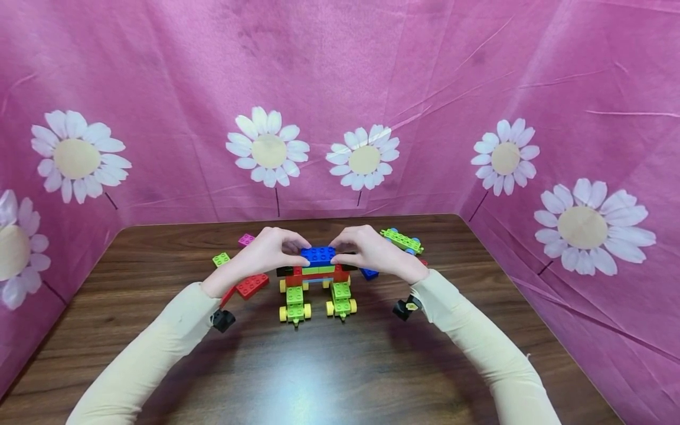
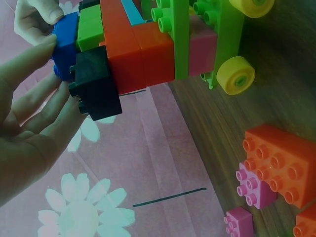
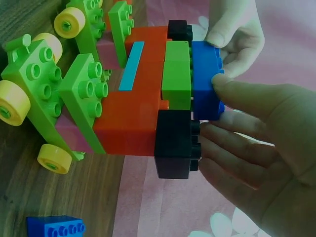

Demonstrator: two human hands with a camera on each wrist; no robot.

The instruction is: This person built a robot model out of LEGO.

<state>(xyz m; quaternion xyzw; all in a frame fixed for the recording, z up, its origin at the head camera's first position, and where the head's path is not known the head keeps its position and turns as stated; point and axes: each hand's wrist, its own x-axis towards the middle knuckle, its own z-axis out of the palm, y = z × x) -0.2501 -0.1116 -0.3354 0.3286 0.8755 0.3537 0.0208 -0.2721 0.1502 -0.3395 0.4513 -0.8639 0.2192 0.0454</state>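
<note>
A long blue brick [image 1: 319, 254] is pinched at its left end by my left hand [image 1: 271, 251] and at its right end by my right hand [image 1: 363, 249]. It lies over two light-green bricks [image 3: 177, 74], whose studs still show in a narrow gap in the right wrist view. Under these come orange-red bricks [image 3: 131, 116] with a light-blue strip [image 3: 132, 66]. Black bricks [image 2: 96, 81] sit at both ends, close to the lower fingers. The whole build stands on two green wheeled bases [image 1: 294, 295] with yellow wheels.
Left of the build on the wooden table [image 1: 319, 378] lie a red brick [image 1: 252, 285], a green brick [image 1: 220, 259] and a pink brick [image 1: 247, 239]. To its right are a blue brick [image 1: 369, 274] and a green wheeled base [image 1: 402, 241]. A pink flowered cloth [image 1: 329, 71] hangs behind.
</note>
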